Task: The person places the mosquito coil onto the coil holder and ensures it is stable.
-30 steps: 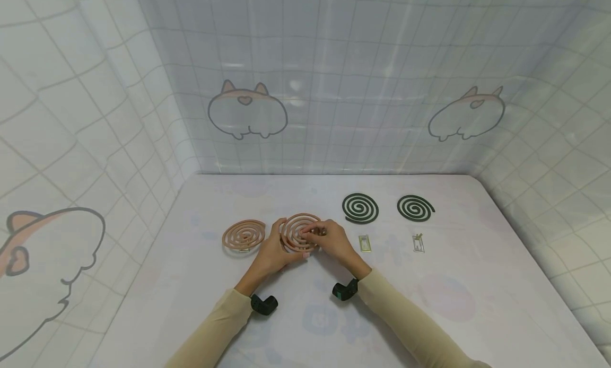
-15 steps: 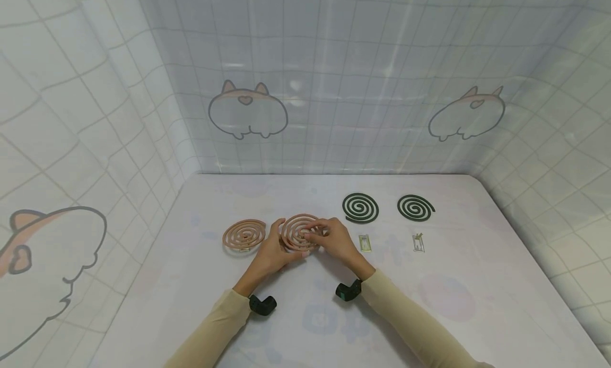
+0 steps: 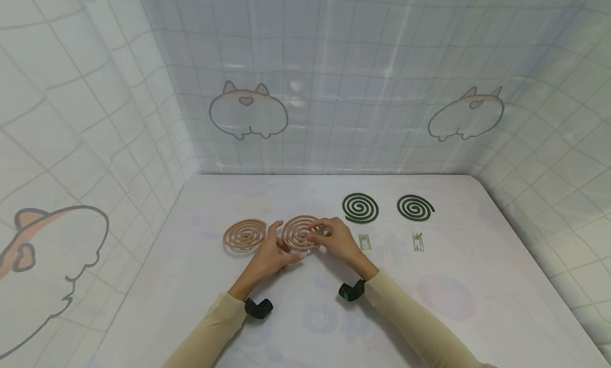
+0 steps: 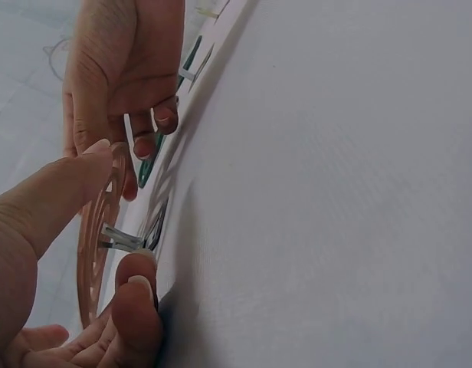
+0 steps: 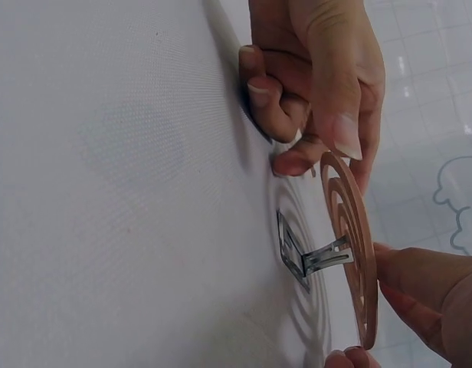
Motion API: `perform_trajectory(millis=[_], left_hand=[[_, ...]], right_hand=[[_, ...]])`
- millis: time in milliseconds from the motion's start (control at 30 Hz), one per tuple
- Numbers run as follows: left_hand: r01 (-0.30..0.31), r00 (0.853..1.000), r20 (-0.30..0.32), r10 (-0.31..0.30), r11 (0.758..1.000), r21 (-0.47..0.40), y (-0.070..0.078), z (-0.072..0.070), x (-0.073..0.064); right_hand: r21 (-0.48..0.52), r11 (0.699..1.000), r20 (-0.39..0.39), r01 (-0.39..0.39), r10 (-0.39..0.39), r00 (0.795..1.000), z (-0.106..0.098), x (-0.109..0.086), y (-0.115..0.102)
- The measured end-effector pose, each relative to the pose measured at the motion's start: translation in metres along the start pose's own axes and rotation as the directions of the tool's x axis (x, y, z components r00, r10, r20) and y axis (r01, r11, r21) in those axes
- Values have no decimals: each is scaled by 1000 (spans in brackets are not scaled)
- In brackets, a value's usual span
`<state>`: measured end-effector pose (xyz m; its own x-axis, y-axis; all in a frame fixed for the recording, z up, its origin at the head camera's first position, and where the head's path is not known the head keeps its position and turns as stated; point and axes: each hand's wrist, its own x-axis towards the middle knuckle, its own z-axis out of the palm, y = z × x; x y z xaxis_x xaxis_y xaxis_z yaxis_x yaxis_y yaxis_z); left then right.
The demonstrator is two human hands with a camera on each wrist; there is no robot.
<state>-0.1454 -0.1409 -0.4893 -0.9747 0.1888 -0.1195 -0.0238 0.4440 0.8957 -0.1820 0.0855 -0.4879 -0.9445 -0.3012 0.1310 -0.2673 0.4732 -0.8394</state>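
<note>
A brown mosquito coil (image 3: 292, 235) sits raised on a small metal stand (image 5: 322, 257), whose upright prongs reach its middle in the right wrist view. My left hand (image 3: 271, 257) is spread at the coil's left side, thumb and fingertips close to the rim and stand. From the right, my right hand (image 3: 340, 242) reaches over the coil, its thumb and index fingertips parted at the upper face. Another brown coil (image 3: 234, 235) rests on its own stand left of my left hand. Part of the coil between my hands is hidden by the right fingers.
Two dark green coils (image 3: 360, 208) lie flat at the back right of the white table (image 3: 296, 325). In front of them are two flat metal stands (image 3: 365, 243), one with a raised tab. Tile-patterned sheets (image 3: 334, 119) enclose the table's back and sides.
My left hand draws slightly left and down from the coil's rim. My right hand shifts a little right, its thumb and index now farther apart. The coil stays in nearly the same place.
</note>
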Motion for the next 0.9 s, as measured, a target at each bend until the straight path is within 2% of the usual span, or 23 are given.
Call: perform_trajectory(millis=[200,433,633,900], left_hand=[[8,1000,-8,-8,1000,26,2,-2,-7],[-22,999,-22,23,998,50,5,-4,-12],[-86,996,14,86,996,14,11,-4,-16],[-184,981,61,184,983,-5,26,3,-19]], right_hand=[[-7,1000,-24,-24,24,999,-4,-1,-1],[-16,997,-33,-70,69,997,-15,-2,-2],[17,996,-31,-82,83,996,-23,-4,-1],[44,991,-41,-123,125,991,-36,-8,-1]])
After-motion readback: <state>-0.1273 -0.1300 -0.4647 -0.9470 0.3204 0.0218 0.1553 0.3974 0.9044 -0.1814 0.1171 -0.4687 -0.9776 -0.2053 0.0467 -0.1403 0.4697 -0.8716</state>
